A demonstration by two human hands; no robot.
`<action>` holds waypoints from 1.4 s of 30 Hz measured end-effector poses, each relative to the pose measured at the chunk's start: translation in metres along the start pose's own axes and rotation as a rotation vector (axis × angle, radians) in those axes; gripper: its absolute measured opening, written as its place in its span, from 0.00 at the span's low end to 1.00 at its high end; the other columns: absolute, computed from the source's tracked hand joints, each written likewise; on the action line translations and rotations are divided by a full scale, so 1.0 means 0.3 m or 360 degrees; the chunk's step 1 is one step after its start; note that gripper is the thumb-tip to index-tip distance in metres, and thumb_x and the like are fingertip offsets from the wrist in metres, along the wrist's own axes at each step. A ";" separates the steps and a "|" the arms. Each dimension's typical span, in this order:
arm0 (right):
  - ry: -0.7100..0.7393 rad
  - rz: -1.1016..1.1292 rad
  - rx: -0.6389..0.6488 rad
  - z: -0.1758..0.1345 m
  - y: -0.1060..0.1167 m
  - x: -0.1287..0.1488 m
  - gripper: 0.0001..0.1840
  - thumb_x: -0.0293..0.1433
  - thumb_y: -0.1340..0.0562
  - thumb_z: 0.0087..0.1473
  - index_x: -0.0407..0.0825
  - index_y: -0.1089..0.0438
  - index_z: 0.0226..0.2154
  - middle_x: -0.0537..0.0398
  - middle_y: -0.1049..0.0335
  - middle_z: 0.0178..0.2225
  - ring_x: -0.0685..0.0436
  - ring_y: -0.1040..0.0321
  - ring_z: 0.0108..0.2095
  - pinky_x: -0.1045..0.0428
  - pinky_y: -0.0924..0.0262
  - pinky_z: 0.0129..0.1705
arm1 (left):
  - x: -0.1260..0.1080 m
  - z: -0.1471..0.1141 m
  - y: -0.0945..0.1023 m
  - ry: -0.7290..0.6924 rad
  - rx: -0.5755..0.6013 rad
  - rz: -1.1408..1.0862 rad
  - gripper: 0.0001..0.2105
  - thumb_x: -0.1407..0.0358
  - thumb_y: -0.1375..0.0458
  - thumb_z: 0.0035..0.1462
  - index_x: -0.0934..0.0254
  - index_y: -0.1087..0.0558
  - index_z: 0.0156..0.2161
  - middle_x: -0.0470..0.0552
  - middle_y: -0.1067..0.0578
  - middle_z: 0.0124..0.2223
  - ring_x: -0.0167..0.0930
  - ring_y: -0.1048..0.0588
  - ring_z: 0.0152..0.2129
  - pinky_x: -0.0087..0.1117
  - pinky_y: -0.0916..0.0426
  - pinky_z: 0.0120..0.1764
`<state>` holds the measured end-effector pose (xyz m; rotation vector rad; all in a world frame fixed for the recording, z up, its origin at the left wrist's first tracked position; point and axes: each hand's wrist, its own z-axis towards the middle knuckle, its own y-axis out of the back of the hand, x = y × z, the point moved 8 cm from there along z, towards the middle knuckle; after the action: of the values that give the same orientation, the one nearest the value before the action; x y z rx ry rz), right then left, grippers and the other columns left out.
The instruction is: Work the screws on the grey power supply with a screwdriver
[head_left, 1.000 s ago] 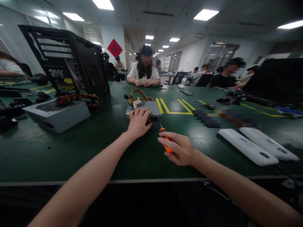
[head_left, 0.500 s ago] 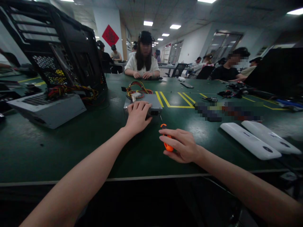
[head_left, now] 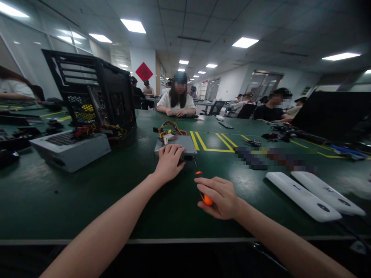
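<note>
A small grey power supply unit (head_left: pixel 188 143) lies on the table ahead of me, with a bundle of red, yellow and black cables (head_left: pixel 171 130) and a white connector on top. My left hand (head_left: pixel 169 160) grips its near edge, fingers over the top and thumb by the dark socket. In my right hand (head_left: pixel 218 195) is a screwdriver (head_left: pixel 206 199) with an orange and black handle. Its thin shaft points at the near right corner of the unit. Whether the tip sits in a screw is too small to tell.
A black computer case (head_left: pixel 107 88) stands at the left, behind a larger grey power supply (head_left: pixel 72 152). Two white oblong devices (head_left: pixel 301 199) lie at the right. Across the green table (head_left: pixel 116 208) sits a person (head_left: pixel 178 100). A dark monitor (head_left: pixel 333 119) is at far right.
The view has tilted up, so everything sits lower in the picture. My left hand stays on the power supply unit. My right hand has turned slightly around the screwdriver handle.
</note>
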<state>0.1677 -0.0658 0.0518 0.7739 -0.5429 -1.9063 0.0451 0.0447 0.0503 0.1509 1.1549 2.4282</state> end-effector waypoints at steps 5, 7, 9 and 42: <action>-0.0104 0.0120 -0.0087 -0.011 0.017 -0.028 0.18 0.38 0.46 0.53 0.43 0.42 0.42 0.40 0.32 0.39 0.42 0.31 0.37 0.50 0.34 0.31 | -0.003 -0.002 0.004 -0.0023 -0.0006 -0.0006 0.21 0.64 0.44 0.50 0.60 0.38 0.51 0.52 0.34 0.52 0.39 0.40 0.50 0.42 0.47 0.48; -0.0053 0.0078 -0.0008 -0.007 0.010 -0.016 0.17 0.36 0.49 0.55 0.42 0.42 0.44 0.39 0.33 0.40 0.42 0.31 0.38 0.50 0.34 0.32 | -0.003 -0.001 0.004 -0.0015 -0.0001 -0.0005 0.21 0.64 0.45 0.50 0.60 0.37 0.51 0.52 0.34 0.53 0.39 0.40 0.50 0.42 0.48 0.48; 0.0020 -0.0023 0.0063 -0.002 0.003 0.000 0.16 0.34 0.50 0.55 0.43 0.41 0.44 0.38 0.33 0.41 0.42 0.31 0.37 0.50 0.35 0.30 | -0.004 0.000 0.003 -0.0010 0.0004 -0.0004 0.20 0.64 0.45 0.51 0.59 0.37 0.51 0.52 0.34 0.53 0.39 0.40 0.50 0.42 0.48 0.48; 0.0002 -0.0039 0.0018 0.008 0.023 0.004 0.17 0.40 0.50 0.58 0.43 0.37 0.37 0.42 0.31 0.37 0.46 0.32 0.31 0.53 0.38 0.28 | -0.009 0.004 0.009 -0.0045 -0.0027 -0.0023 0.20 0.64 0.45 0.51 0.60 0.37 0.50 0.52 0.34 0.51 0.38 0.39 0.49 0.41 0.47 0.47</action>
<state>0.1699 -0.0699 0.0576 0.7923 -0.5464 -1.9269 0.0469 0.0427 0.0533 0.1701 1.1190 2.4150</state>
